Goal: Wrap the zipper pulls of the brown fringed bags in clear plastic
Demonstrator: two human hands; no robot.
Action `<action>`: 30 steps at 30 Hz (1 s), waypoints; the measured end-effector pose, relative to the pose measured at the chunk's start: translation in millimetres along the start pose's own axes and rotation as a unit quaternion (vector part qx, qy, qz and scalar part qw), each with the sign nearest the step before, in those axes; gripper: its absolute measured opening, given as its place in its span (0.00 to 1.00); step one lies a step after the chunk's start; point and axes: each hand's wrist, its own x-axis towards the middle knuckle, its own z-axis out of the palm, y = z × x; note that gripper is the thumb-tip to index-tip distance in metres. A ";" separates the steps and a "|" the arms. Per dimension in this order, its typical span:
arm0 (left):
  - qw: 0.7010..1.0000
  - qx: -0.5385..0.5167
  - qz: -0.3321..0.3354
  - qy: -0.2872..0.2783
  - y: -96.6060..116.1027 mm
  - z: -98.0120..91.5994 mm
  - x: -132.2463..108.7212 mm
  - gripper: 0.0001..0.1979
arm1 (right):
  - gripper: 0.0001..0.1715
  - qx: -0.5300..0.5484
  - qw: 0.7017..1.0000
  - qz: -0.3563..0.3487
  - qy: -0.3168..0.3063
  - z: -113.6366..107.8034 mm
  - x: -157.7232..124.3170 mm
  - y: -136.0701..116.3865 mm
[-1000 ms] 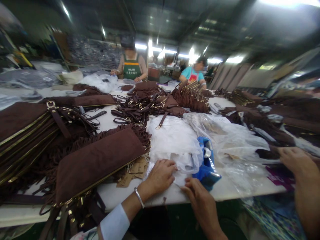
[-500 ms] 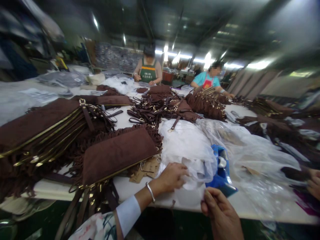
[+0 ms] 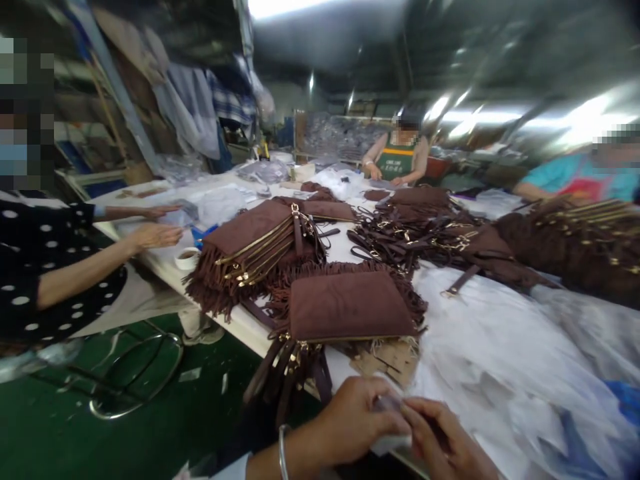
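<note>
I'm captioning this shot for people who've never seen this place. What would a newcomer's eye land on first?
Most likely the brown fringed bag lying near the middle of the picture, with a stack of similar bags behind it to the left. Next, perhaps, the white plastic heap at the right and, at the bottom, the left hand and right hand holding a small pale piece between them.

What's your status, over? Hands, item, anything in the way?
Left hand, right hand both holding small pale piece. Fingers partly hide it. Brown tags, fringed bag just beyond.
</note>
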 end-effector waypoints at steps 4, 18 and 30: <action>0.999 -0.028 -0.019 0.037 -15.4 0.1 3.9 0.03 | 0.16 -0.025 0.998 -0.016 0.046 15.8 -2.5 -15.7; 0.976 -0.071 -0.133 0.156 -37.1 -95.3 -104.4 0.18 | 0.19 0.053 0.987 0.024 -0.149 102.5 22.9 -84.9; 0.953 -0.175 -0.135 0.210 -69.9 -128.9 -129.2 0.21 | 0.18 0.137 0.956 0.075 -0.249 143.7 38.6 -106.4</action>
